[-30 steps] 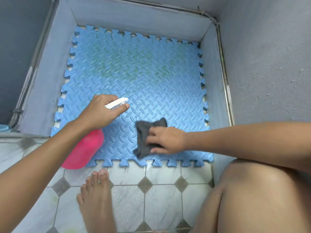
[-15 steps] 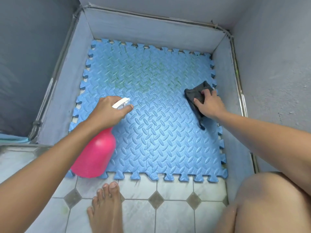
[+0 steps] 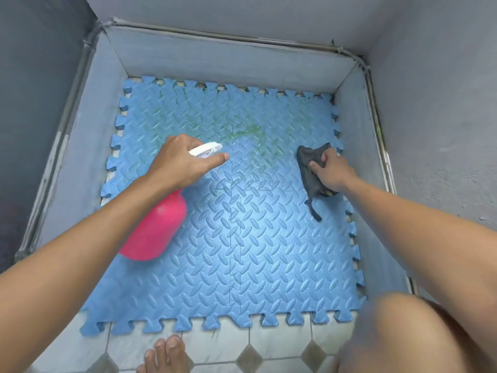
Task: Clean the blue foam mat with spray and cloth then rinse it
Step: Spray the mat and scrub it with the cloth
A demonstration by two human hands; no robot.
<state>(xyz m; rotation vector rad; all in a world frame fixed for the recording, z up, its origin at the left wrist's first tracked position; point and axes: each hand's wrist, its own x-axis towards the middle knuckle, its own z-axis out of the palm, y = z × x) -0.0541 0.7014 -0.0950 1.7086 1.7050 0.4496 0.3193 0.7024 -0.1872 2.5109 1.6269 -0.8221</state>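
The blue mat [image 3: 242, 238] lies flat in the grey walled corner. The left hand [image 3: 180, 160] grips a pink spray bottle [image 3: 153, 227], aimed far; the right hand [image 3: 329, 169] presses a dark cloth [image 3: 312, 168] at the right edge. Green staining [image 3: 242, 130] remains far-centre, apparently untreated. Wiping is partial; rinsing is not begun.

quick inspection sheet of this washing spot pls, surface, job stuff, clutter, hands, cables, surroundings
surface: blue interlocking foam mat on pale tiled floor, green stains on its far half
job's things: pink plastic spray bottle with white trigger head, held above the mat; dark grey cloth pressed on the mat near its right edge
clutter: nothing seen
grips: left hand on the trigger; right hand on the cloth
cables: nothing seen
surroundings: grey walls, metal edging; bare foot
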